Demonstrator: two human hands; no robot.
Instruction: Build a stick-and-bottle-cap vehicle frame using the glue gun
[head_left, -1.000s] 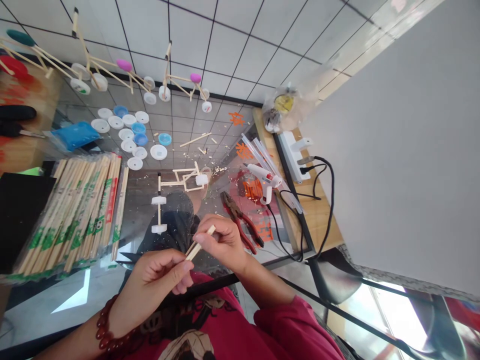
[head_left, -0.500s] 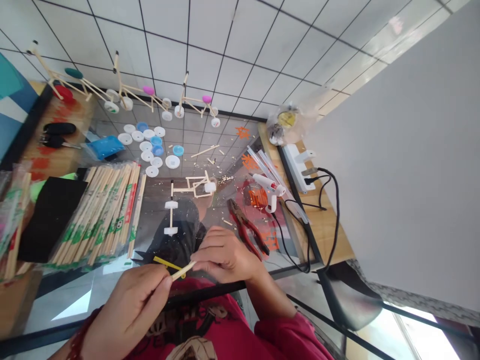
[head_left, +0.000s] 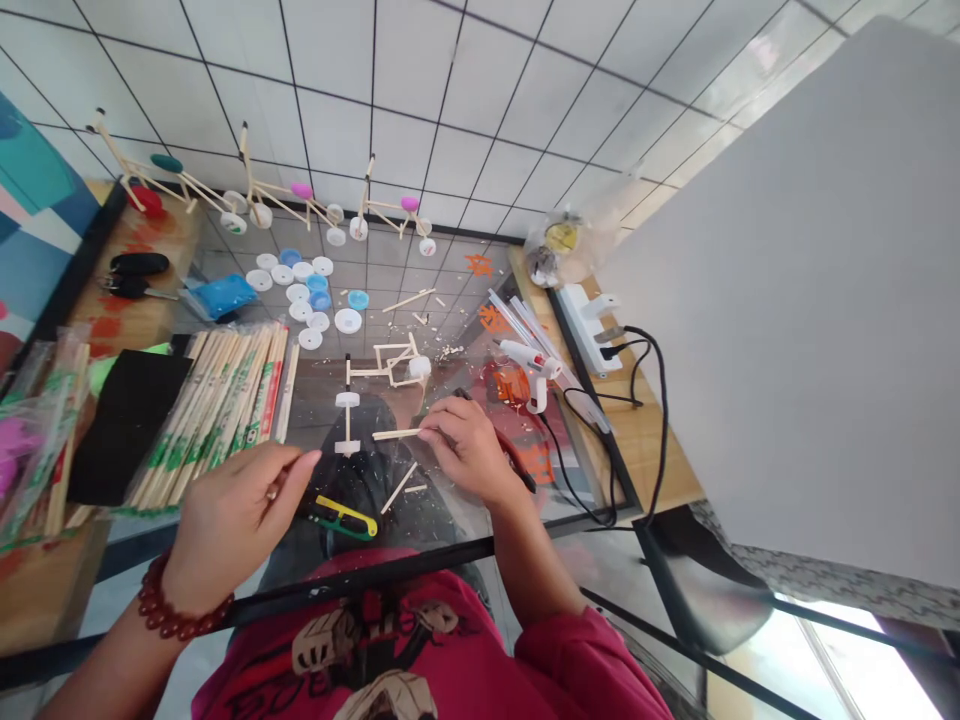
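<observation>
My right hand (head_left: 469,450) pinches the end of a short wooden stick (head_left: 394,434) that lies flat over the glass table (head_left: 450,510), just below a half-built stick frame (head_left: 384,364) with white cap wheels (head_left: 346,400). My left hand (head_left: 232,515) is closed in a pinch on a small wooden piece (head_left: 274,490) whose tip barely shows. Between the two hands lies a yellow-green utility knife (head_left: 345,516). Two cut stick bits (head_left: 401,487) rest beside it among wood shavings.
Red-handled pliers (head_left: 517,460) lie partly under my right hand. A white glue gun (head_left: 529,360), glue sticks, power strip (head_left: 592,310) and cables sit right. A chopstick bundle (head_left: 225,410) and black pad (head_left: 124,420) lie left. Bottle caps (head_left: 300,290) and finished stick models (head_left: 262,200) stand at the back.
My hands have drawn apart: the right moved forward with a stick to the frame, the left moved left. The knife now lies on the glass. The view tilted down.
</observation>
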